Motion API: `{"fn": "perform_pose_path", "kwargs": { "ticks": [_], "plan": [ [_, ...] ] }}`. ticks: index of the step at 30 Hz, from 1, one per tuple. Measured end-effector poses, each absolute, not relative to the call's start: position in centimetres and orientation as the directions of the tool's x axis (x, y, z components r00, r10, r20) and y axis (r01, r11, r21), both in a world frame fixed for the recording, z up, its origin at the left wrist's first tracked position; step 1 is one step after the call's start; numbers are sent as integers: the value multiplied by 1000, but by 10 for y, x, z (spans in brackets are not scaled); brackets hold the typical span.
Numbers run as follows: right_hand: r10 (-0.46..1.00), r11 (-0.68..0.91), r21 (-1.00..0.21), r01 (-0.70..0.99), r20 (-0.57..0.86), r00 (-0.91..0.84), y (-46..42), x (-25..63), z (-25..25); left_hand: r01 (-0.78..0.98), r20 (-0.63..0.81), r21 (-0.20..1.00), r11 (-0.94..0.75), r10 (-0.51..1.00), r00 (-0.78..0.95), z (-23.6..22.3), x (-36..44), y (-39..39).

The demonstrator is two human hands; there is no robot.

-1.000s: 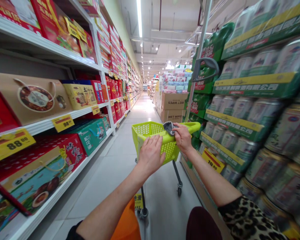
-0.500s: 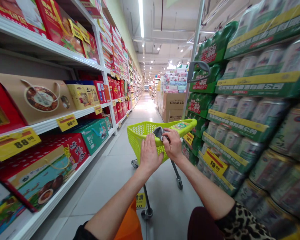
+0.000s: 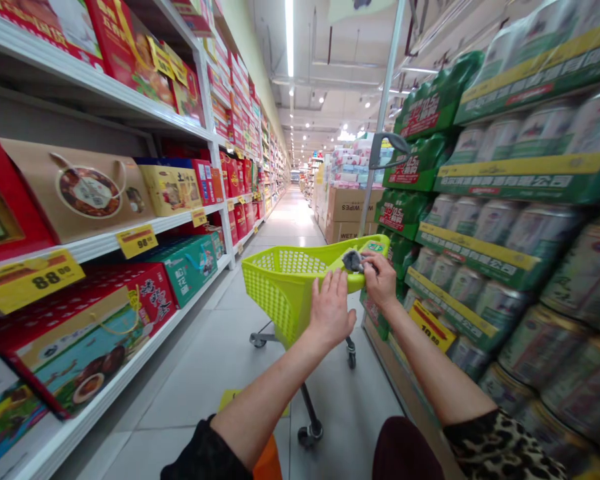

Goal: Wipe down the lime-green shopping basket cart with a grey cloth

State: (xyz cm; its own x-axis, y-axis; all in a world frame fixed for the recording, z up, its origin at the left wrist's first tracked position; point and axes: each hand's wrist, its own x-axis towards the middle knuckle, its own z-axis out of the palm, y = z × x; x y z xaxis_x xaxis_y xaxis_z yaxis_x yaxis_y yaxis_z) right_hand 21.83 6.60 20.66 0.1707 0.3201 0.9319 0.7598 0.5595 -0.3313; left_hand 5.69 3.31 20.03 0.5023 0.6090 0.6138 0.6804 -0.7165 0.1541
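A lime-green shopping cart (image 3: 280,283) with a perforated basket and dark legs stands at an angle in front of me. My left hand (image 3: 331,310) lies against its near side, fingers stretched up to the rim and thumb held apart. Bunched against the cart's green handle section is a small grey cloth (image 3: 353,261). My right hand (image 3: 380,277) pinches this cloth on the right end of the cart. A round green label shows just beyond those fingers.
White shelves (image 3: 105,245) with boxed goods run along the left. Stacked can packs (image 3: 485,233) rise on the right, beside a metal pole (image 3: 380,100). Cartons (image 3: 353,207) stand farther down the aisle. Something orange (image 3: 269,460) and a yellow floor sign (image 3: 229,398) are low in front.
The cart has turned, its handle end swinging right. My right hand and the cloth have moved right along the cart; my left hand has shifted right and slightly down.
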Motion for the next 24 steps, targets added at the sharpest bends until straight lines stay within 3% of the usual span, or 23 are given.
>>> {"fn": "perform_pose_path", "kwargs": {
  "ticks": [5,12,19,24],
  "plan": [
    [387,539,-366,758,908,163,51,238,213,553,575,128,-823,516,635,192,66,50],
    [382,485,-364,796,906,181,45,241,217,723,606,281,-631,701,376,177,72,70],
    [508,166,-111,980,861,11,37,208,225,757,548,266,-597,740,391,183,82,59],
    [536,135,18,991,839,-88,26,204,225,724,493,206,-659,709,504,186,73,64]
  ]
}}
